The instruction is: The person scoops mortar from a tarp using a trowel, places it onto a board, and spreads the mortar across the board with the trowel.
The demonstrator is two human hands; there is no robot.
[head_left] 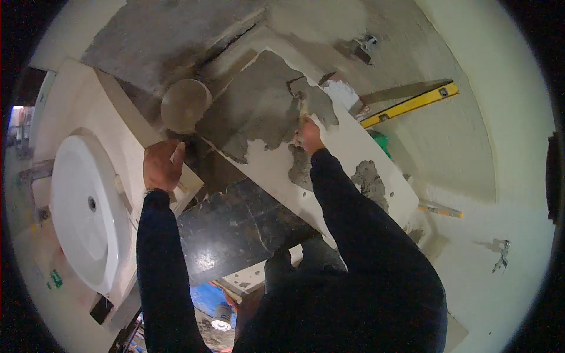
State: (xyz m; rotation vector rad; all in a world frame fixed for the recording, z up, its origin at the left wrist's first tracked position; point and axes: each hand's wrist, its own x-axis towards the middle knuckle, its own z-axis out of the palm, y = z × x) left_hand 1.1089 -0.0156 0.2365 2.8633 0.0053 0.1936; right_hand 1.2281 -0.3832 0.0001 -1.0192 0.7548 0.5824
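My right hand (308,136) is closed around the light handle of a trowel (303,107). Its blade lies in wet grey mortar (253,103) spread over the far part of a long pale slab (347,150). Smaller smears of mortar dot the slab's nearer part. On the left, my left hand (162,166) is by the corner of the washbasin counter (130,115), thumb apart from bent fingers, with nothing seen in it. Part of its fingers is hidden. Just beyond it stands a round bucket (186,106), its contents unclear.
A white oval washbasin (88,212) sits on the counter at left. Under the slab is a dark, scuffed surface (235,220). A yellow spirit level (410,105) leans by the right wall, near a green object (380,142). A can (222,317) stands low, near my left forearm.
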